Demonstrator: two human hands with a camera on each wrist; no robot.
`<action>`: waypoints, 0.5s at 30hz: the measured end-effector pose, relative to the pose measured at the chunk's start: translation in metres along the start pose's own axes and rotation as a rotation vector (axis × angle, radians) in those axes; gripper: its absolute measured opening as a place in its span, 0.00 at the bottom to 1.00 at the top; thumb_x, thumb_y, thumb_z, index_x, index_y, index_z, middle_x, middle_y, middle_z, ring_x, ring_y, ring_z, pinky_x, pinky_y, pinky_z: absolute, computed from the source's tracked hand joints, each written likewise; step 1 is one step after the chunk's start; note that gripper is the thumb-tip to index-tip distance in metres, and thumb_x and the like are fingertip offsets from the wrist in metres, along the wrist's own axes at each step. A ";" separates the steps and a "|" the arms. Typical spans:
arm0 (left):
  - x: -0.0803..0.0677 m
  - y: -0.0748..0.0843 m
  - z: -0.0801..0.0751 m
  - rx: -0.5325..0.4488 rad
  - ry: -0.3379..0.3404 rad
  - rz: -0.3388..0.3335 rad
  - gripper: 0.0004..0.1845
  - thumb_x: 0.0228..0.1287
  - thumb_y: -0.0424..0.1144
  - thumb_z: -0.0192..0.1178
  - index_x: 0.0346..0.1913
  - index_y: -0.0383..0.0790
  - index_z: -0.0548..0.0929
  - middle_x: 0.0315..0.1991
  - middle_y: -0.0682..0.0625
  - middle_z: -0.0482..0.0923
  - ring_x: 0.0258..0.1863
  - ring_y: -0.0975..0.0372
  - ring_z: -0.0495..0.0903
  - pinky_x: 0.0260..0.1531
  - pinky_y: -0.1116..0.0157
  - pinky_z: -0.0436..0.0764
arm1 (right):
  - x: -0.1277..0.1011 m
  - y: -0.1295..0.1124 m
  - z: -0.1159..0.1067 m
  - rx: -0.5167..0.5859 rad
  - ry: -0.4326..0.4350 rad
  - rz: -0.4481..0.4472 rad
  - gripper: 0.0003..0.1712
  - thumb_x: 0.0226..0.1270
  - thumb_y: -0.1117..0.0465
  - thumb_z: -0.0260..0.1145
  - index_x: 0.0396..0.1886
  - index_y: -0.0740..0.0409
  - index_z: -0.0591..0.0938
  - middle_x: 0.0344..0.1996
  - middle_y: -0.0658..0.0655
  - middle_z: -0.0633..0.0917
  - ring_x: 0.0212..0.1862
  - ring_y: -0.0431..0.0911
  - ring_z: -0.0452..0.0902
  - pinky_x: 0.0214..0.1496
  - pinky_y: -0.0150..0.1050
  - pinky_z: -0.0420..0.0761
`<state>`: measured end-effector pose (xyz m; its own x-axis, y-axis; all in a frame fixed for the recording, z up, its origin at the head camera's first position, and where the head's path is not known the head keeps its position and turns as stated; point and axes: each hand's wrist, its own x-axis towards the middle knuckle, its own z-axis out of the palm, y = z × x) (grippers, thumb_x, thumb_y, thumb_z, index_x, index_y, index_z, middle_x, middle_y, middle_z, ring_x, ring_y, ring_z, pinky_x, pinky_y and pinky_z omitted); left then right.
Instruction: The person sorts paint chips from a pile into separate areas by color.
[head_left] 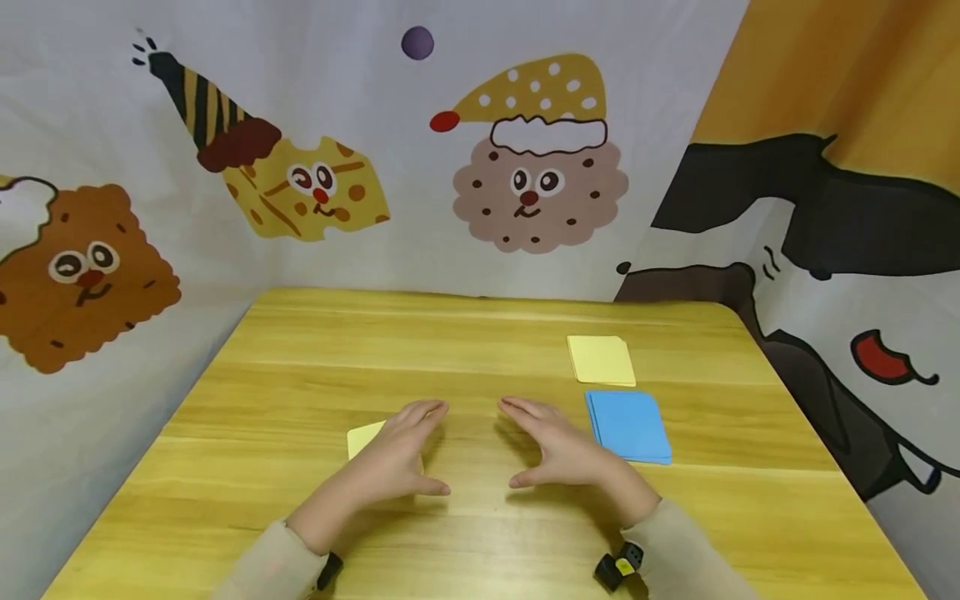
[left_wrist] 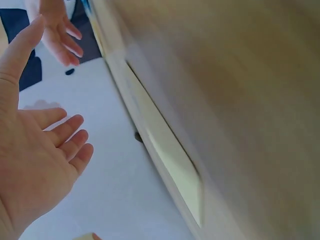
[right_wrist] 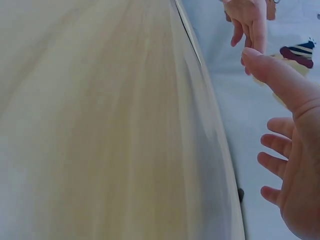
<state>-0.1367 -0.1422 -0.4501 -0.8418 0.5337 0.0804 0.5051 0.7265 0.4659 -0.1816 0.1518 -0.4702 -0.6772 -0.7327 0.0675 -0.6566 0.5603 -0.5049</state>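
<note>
Both hands hover over the wooden table with palms facing each other and a gap between them. My left hand (head_left: 397,457) has its fingers extended and thumb apart, holding nothing. Partly hidden beneath it is a yellow card stack (head_left: 363,437), whose flat surface also shows in the left wrist view. Across the gap, my right hand (head_left: 561,446) mirrors it, fingers extended, thumb apart, nothing in its grasp. A stack of blue cards (head_left: 630,427) lies just right of this hand. Behind the blue stack sits another yellow card stack (head_left: 602,360), slightly fanned at its edges.
The wooden table (head_left: 480,533) has a rounded far edge against a white curtain (head_left: 420,208) printed with cartoon biscuits and cheese. More printed cloth (head_left: 885,300) hangs along the right side. Each wrist wears a small black camera.
</note>
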 end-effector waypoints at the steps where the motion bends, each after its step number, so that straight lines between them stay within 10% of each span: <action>1: -0.003 -0.003 -0.001 0.005 0.001 -0.009 0.60 0.41 0.58 0.75 0.73 0.32 0.57 0.71 0.40 0.56 0.70 0.47 0.53 0.64 0.44 0.57 | 0.003 -0.002 0.001 -0.001 -0.007 -0.003 0.62 0.47 0.40 0.76 0.76 0.55 0.54 0.73 0.58 0.56 0.72 0.53 0.50 0.68 0.59 0.49; 15: -0.039 -0.047 -0.011 0.075 0.035 -0.061 0.62 0.36 0.59 0.76 0.71 0.28 0.58 0.68 0.34 0.59 0.67 0.43 0.57 0.62 0.41 0.58 | 0.049 -0.023 0.019 -0.084 -0.118 -0.089 0.63 0.48 0.36 0.74 0.76 0.57 0.53 0.73 0.57 0.56 0.72 0.52 0.51 0.70 0.56 0.51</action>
<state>-0.1301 -0.2017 -0.4649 -0.8769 0.4732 0.0850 0.4644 0.7880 0.4041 -0.1933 0.0956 -0.4721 -0.5743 -0.8187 0.0046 -0.7411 0.5174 -0.4278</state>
